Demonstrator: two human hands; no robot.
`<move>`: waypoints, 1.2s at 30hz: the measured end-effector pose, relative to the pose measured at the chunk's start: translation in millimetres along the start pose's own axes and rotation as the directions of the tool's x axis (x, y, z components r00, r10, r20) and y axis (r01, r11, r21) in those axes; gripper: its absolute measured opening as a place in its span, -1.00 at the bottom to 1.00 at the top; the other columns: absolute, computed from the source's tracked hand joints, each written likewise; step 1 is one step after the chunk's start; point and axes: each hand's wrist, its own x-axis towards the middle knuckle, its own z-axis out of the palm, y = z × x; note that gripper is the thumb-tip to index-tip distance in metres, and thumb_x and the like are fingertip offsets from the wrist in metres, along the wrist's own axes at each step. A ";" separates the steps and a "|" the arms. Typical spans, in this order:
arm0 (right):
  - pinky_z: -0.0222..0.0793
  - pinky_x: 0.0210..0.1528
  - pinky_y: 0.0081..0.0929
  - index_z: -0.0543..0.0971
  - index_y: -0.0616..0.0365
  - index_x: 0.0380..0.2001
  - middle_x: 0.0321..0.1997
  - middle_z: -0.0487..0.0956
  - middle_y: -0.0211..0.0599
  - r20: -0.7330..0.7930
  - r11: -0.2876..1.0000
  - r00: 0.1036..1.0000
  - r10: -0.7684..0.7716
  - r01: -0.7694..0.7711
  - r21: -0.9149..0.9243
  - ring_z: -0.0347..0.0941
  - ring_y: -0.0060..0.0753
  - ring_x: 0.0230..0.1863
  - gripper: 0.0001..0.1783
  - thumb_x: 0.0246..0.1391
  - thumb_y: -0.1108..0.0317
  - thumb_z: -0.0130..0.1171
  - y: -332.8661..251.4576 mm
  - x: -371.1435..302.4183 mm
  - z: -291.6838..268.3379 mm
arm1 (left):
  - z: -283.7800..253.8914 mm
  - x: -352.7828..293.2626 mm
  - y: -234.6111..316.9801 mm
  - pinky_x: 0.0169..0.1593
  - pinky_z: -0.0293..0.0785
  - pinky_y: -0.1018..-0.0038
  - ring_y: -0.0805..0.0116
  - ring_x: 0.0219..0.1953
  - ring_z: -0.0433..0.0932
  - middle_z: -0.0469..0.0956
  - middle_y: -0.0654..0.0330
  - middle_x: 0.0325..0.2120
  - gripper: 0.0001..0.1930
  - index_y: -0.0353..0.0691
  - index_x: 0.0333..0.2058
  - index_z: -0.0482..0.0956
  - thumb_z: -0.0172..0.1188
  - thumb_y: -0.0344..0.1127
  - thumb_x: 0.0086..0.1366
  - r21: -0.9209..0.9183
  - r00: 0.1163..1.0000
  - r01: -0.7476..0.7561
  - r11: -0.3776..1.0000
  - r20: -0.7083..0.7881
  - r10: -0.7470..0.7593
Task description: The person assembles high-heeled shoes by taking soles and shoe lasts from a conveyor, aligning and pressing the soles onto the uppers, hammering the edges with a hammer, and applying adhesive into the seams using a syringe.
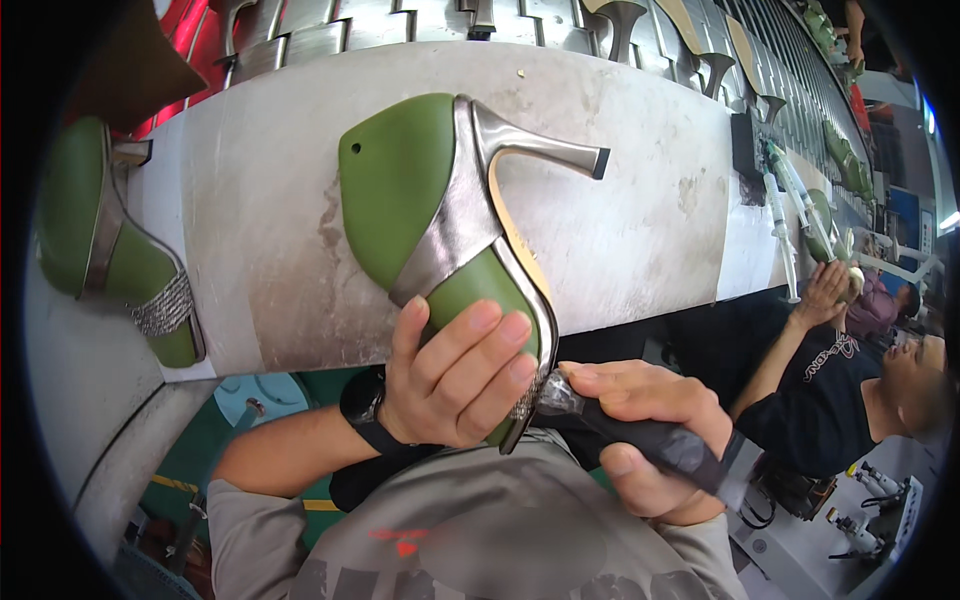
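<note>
A high-heeled sandal with pewter metallic straps sits on a green shoe last. Its slim heel points to the right above the worktable. My left hand wraps over the toe part of the last, fingers closed on it. In my right hand is a tool with a thick dark handle, gripped with the thumb below. The tool's near end meets the sole edge by the glittery toe strap; its working tip is hidden there.
The pale, stained worktable spans the middle. Another sandal on a green last stands at its left end. A metal slat conveyor carrying heels runs along the far side. Syringes lie at right, near a co-worker's hands.
</note>
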 end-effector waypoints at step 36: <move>0.39 -0.62 -0.57 0.69 0.22 -0.27 -0.55 0.58 -0.42 0.226 0.850 0.820 0.526 -0.504 -0.152 0.45 -0.63 -0.66 -0.67 0.12 0.13 0.35 -3.0 159.1 -30.6 | -4.4 -1.3 -6.0 0.49 0.08 -0.26 0.20 0.28 0.48 0.56 0.23 0.15 -0.65 -0.03 0.12 0.41 0.21 -0.26 0.42 -0.008 0.998 -0.054 0.999 0.045 0.054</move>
